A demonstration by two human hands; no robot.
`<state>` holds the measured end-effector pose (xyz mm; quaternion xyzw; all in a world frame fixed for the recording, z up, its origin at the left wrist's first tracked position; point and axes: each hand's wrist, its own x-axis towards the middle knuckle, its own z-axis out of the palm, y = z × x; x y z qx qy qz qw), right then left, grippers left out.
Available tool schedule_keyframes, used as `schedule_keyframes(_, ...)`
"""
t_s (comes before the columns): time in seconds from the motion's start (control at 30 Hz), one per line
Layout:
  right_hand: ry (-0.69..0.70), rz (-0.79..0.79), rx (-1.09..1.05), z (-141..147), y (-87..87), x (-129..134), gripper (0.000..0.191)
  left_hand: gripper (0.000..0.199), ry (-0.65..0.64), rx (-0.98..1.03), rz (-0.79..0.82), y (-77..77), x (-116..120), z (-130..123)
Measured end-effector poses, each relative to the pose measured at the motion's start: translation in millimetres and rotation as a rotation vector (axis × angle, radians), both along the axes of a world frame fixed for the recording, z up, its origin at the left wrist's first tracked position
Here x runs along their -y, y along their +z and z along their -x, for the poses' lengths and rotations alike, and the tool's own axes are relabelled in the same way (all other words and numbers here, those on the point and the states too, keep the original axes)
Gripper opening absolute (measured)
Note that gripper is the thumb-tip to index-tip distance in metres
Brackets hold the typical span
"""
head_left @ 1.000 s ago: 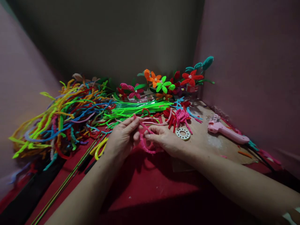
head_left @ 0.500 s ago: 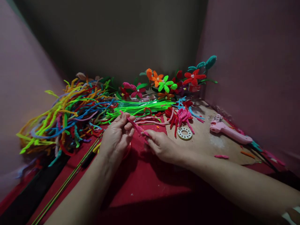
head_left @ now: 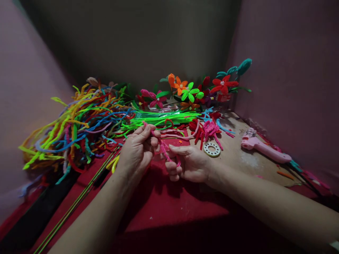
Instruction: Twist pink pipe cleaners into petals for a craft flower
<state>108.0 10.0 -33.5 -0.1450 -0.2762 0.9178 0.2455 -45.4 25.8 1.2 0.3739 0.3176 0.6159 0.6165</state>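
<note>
Between my hands is a pink fuzzy stem, bent and slanting down to the right. My left hand pinches its upper end between thumb and fingers. My right hand is turned palm up, its fingers curled under the lower end, with the thumb stretched toward the left hand. The stem's lower end lies across those fingers. Behind the hands lie a bundle of bright green stems and pale pink stems. A round disc with holes lies right of the hands, near a pink fuzzy bundle.
A tangled heap of coloured stems fills the left. Fuzzy flowers stand at the back. On the brown board at right lie a pink tool and an orange piece. Long thin green rods run along the left.
My right hand has rolled palm up and loosened its pinch, so more of the pink stem shows. Both hands appear slightly further right, as the whole view has shifted a little.
</note>
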Motion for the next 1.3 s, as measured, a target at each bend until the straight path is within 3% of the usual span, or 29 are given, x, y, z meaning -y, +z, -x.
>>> schedule_keyframes(0.13,-0.011,-0.032,0.085,3,0.1,2,0.031,0.010,0.043,-0.014,-0.065,1.0,0,-2)
schedule_keyframes(0.33,-0.073,-0.209,0.179,9,-1.8,7,0.035,0.009,0.078,-0.022,-0.069,4.5,0,2)
schedule_keyframes(0.43,-0.189,-0.282,0.200,9,-1.8,7,0.034,0.002,0.075,-0.016,-0.090,3.6,1,3)
schedule_keyframes(0.57,-0.316,-0.317,0.191,6,-2.7,4,0.034,0.020,-0.127,-0.151,0.055,-0.7,6,-2)
schedule_keyframes(0.67,-0.298,-0.298,0.180,4,-2.6,1,0.035,0.012,-0.256,-0.324,0.094,-4.2,10,-9)
schedule_keyframes(0.83,-0.215,-0.172,0.058,1,-0.3,-2,0.038,0.013,-0.109,-0.302,0.094,-4.2,9,-10)
schedule_keyframes(0.97,-0.211,-0.071,-0.004,-1,-3.0,-5,0.021,0.015,-0.072,-0.293,0.154,-1.0,8,-5)
schedule_keyframes(1.3,-0.327,-0.022,0.030,4,-4.3,-4,0.013,0.016,-0.037,-0.343,0.093,-0.7,8,-8)
